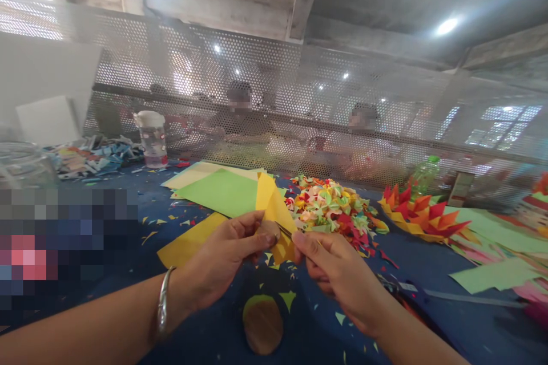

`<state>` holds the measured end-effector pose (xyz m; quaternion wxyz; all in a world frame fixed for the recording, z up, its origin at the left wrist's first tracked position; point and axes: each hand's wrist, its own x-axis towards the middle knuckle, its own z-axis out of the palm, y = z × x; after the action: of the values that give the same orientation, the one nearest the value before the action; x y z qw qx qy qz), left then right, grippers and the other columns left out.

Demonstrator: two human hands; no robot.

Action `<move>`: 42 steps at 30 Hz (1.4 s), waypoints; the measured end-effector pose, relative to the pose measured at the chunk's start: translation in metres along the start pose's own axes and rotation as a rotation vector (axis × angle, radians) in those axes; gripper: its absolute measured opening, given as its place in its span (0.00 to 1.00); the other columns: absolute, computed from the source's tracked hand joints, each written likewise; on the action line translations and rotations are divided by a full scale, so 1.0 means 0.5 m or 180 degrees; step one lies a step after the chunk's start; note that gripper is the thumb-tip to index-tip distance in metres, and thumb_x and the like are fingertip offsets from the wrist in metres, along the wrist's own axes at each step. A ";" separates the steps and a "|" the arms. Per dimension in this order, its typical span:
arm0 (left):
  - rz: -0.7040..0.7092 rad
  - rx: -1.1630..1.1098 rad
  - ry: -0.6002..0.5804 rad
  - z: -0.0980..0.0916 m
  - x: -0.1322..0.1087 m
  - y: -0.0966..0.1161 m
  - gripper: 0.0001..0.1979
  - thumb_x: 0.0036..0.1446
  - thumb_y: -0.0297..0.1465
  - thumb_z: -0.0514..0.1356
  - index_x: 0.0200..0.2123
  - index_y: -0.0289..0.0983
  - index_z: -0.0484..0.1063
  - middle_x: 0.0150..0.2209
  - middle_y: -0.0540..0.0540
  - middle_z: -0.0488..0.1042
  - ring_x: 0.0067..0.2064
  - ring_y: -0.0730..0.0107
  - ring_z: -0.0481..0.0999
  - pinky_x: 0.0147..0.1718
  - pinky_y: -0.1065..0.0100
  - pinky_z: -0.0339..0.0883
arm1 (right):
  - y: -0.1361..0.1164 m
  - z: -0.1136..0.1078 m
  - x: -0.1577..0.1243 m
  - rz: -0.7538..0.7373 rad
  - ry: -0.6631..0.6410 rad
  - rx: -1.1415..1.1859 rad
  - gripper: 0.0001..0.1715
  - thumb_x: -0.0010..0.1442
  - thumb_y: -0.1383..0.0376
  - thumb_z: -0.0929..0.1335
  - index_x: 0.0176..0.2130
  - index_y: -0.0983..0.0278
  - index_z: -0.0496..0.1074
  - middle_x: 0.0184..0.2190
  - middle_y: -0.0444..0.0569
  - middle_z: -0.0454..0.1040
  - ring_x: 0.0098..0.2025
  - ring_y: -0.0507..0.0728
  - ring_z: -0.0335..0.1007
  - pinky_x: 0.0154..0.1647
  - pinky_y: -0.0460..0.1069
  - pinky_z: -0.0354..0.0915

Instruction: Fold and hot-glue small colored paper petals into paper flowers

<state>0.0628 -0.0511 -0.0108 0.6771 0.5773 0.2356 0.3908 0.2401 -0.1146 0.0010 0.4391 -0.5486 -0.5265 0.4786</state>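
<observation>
A folded piece of yellow paper (274,197) is held up between my two hands over the blue table. My left hand (226,251) wears a silver bracelet (162,302) at the wrist and grips the paper between thumb and fingers. A round brownish patch shows by that thumb; I cannot tell what it is. From the other side, my right hand (329,256) pinches the paper's right edge. Below both hands lies a brown disc (264,326) with a green rim. Behind my left hand, a darker yellow sheet (188,239) lies flat near a green sheet (222,191).
A heap of small coloured paper pieces (334,205) rises behind my right hand. Farther right are a red-and-orange folded paper piece (428,217) and green sheets (492,274). A lidded bottle (153,140) stands back left. Paper scraps litter the table before a perforated screen (291,85).
</observation>
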 end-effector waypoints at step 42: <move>0.0077 0.0268 0.0122 0.010 -0.012 0.005 0.10 0.50 0.34 0.64 0.23 0.35 0.71 0.22 0.52 0.62 0.26 0.75 0.54 0.26 0.68 0.48 | 0.006 -0.005 0.005 -0.0274 0.0022 -0.0360 0.27 0.59 0.44 0.66 0.24 0.63 0.64 0.15 0.33 0.46 0.17 0.47 0.37 0.17 0.46 0.36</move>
<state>0.0624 -0.0588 -0.0082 0.6428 0.6004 0.2579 0.3997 0.2428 -0.1123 -0.0016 0.4294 -0.5510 -0.5743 0.4269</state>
